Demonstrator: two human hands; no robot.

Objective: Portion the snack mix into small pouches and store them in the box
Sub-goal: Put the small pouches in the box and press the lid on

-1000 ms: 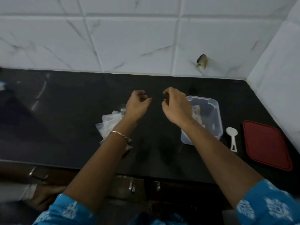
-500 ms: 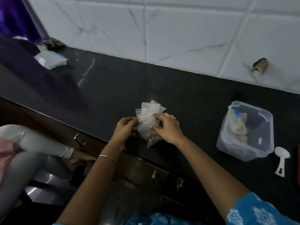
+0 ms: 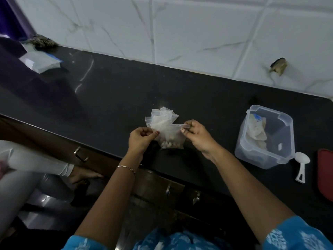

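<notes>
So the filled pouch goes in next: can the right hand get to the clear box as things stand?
Probably yes. The clear box stands open on that side, with only bare counter between it and the right hand. The left hand also pinches the pouch, so it would have to let go.

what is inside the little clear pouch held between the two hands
Pale snack pieces sit at the bottom of the pouch; above them it looks empty. The left hand and right hand pinch its top corners, so those are covered.
</notes>
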